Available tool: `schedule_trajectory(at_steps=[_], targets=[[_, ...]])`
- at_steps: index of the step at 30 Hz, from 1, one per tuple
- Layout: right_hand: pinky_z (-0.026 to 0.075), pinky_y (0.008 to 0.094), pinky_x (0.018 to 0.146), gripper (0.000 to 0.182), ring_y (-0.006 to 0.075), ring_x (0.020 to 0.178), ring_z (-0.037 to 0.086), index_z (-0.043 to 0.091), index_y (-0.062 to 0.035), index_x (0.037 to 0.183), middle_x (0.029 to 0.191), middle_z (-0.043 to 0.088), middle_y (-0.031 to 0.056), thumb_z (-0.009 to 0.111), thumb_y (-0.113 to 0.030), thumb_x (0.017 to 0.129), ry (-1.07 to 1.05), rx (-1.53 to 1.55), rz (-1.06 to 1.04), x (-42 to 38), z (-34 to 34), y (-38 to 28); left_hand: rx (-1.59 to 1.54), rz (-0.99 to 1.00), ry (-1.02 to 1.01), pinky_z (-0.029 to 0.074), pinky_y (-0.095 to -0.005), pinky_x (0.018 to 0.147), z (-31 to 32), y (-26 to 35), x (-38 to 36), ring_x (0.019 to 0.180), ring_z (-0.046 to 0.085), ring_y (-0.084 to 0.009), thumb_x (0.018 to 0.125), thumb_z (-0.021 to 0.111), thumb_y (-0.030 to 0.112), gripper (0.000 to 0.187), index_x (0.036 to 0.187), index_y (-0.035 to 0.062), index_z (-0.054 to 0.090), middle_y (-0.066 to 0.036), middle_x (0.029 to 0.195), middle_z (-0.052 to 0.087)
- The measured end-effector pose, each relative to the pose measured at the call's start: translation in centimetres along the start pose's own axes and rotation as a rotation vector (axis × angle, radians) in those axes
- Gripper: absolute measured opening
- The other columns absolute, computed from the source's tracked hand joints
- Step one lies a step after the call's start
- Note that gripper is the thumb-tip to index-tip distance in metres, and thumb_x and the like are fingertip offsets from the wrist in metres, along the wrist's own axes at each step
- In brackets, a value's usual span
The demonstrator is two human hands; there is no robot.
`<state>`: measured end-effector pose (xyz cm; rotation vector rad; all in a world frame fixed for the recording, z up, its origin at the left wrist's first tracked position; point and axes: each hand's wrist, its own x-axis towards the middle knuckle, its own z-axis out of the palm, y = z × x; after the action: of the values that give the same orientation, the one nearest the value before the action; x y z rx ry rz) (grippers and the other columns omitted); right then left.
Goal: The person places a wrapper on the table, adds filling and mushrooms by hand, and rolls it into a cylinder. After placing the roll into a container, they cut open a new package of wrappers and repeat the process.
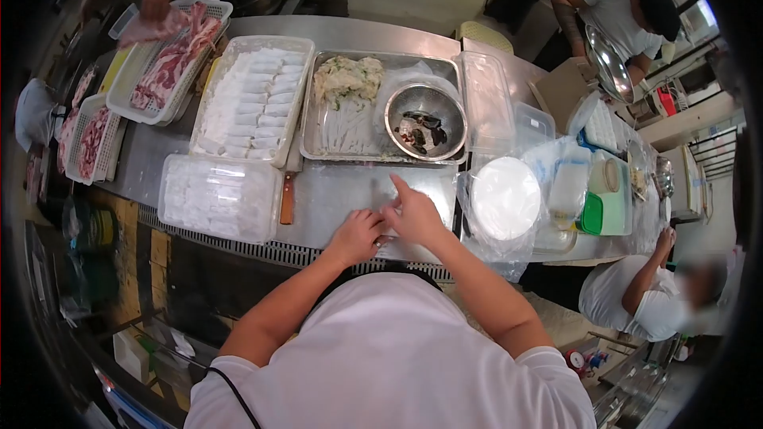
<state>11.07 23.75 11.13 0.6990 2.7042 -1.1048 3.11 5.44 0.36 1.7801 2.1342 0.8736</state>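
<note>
My left hand (359, 237) and my right hand (415, 216) are close together above the steel worktop, near its front edge. The left one's fingers are curled together; whatever they may hold is hidden. On the right hand the index finger is stretched out and apart from the thumb, with no object visible in it. Just beyond is a metal tray (318, 151) with pale, green-flecked filling (348, 79) and a steel bowl (392, 139) containing dark pieces. Left of my hands lies a knife with an orange-brown handle (287, 200).
White rolls (254, 99) fill a plastic tub at left, behind a lidded container (218, 206). A stack of round white sheets (505, 197) in plastic lies right. Another person's hand (155, 6) handles raw meat (179, 59); two co-workers are at right.
</note>
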Motion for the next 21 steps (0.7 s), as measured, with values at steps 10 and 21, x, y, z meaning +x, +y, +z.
schedule_trajectory(at_steps=[10,21], targets=[[0.063,0.0452,0.061,0.037,0.0375,0.058,0.075,0.07,0.0148,0.099,0.07,0.074,0.0257,0.069,-0.019,0.083,-0.402,-0.106,0.072,13.0,1.3,-6.9,-0.096,0.012,0.102,0.049,-0.0476,0.104,0.7,-0.2,-0.3,0.119,0.063,-0.0315,0.095,0.078,0.029,0.04,0.132,0.0142,0.072,-0.006,0.126,0.071],[0.055,0.0358,0.048,0.076,0.0198,0.056,0.068,0.042,-0.0076,0.169,0.079,0.072,0.0106,0.066,-0.006,0.098,-0.544,0.816,0.182,14.0,5.5,-8.6,-0.149,0.023,0.064,0.049,-0.0499,0.106,0.2,-0.4,-0.4,0.12,0.062,-0.0348,0.095,0.077,0.026,0.034,0.126,0.013,0.07,-0.01,0.129,0.067]])
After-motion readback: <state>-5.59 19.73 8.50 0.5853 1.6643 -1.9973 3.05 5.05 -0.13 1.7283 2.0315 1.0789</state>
